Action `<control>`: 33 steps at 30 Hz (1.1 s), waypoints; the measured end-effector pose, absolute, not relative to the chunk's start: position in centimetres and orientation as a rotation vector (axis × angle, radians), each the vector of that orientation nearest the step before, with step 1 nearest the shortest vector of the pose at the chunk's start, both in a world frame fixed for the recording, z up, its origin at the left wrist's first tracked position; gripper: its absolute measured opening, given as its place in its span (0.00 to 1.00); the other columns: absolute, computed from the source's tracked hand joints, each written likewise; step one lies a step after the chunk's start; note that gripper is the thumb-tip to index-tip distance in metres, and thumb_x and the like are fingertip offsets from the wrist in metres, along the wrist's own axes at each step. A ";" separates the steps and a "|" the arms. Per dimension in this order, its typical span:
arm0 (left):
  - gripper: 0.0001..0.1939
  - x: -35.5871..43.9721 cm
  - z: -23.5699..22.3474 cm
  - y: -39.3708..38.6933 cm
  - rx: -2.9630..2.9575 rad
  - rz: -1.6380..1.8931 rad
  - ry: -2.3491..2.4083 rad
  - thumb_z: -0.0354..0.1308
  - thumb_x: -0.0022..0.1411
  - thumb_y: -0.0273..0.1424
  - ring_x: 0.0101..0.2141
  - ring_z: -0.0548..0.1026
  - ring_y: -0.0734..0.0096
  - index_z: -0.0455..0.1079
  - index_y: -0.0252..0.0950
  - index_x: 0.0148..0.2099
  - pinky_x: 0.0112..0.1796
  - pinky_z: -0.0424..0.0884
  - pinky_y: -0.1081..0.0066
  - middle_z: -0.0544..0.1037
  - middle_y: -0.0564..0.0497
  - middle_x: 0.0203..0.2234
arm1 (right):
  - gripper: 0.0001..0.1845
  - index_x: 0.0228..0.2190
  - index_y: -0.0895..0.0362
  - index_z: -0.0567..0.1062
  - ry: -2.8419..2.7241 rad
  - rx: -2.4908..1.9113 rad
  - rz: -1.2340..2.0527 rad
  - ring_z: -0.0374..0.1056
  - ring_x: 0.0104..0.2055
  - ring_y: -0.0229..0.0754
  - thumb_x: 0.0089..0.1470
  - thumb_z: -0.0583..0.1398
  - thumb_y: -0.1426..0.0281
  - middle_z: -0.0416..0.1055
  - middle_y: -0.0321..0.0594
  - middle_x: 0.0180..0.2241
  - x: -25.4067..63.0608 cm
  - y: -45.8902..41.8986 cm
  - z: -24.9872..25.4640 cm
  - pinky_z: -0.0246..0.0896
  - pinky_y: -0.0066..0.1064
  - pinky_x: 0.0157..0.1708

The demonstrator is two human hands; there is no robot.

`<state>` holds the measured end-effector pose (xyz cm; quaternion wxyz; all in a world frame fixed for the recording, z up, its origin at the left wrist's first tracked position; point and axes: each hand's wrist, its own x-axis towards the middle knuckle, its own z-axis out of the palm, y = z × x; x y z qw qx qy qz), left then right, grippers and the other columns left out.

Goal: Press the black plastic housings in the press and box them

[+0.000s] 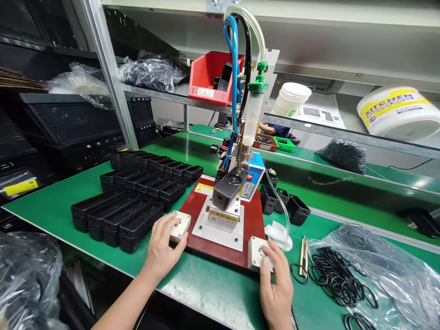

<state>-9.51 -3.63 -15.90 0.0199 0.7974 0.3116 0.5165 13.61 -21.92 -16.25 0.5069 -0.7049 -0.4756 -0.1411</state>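
Observation:
My left hand (164, 247) rests on a small white button box (181, 224) at the left corner of a red base plate (254, 220), fingers curled over it. Beside the right white button box (256, 252), my right hand (275, 279) has its thumb pressed on the metal button. Between them a black plastic housing (227, 185) sits tilted on a white fixture (223, 220) under a glue dispenser syringe (252, 119) with blue and black hoses.
Rows of black plastic housings (137, 197) lie to the left on the green table (68, 201). More housings (285, 201) stand right of the machine. Black rubber O-rings (337, 279) spill from a plastic bag (395, 275) at right. A red bin (209, 78) and white tubs (398, 112) sit on the shelf.

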 end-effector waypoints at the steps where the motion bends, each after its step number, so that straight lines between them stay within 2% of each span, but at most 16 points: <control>1: 0.18 -9.5 -15.9 -3.6 2.472 1.602 0.970 0.58 0.59 0.27 0.50 0.70 0.53 0.63 0.36 0.52 0.48 0.70 0.53 0.70 0.40 0.49 | 0.15 0.47 0.54 0.70 -1.148 -1.699 -0.338 0.61 0.56 0.50 0.61 0.53 0.64 0.64 0.47 0.54 13.6 -21.9 -16.2 0.56 0.48 0.55; 33: 0.18 -9.4 -16.0 -3.6 2.482 1.577 0.985 0.58 0.59 0.27 0.49 0.70 0.54 0.63 0.36 0.52 0.48 0.68 0.53 0.69 0.40 0.49 | 0.15 0.48 0.52 0.70 -1.162 -1.732 -0.345 0.61 0.57 0.50 0.61 0.53 0.64 0.64 0.45 0.55 13.5 -21.9 -16.2 0.59 0.47 0.53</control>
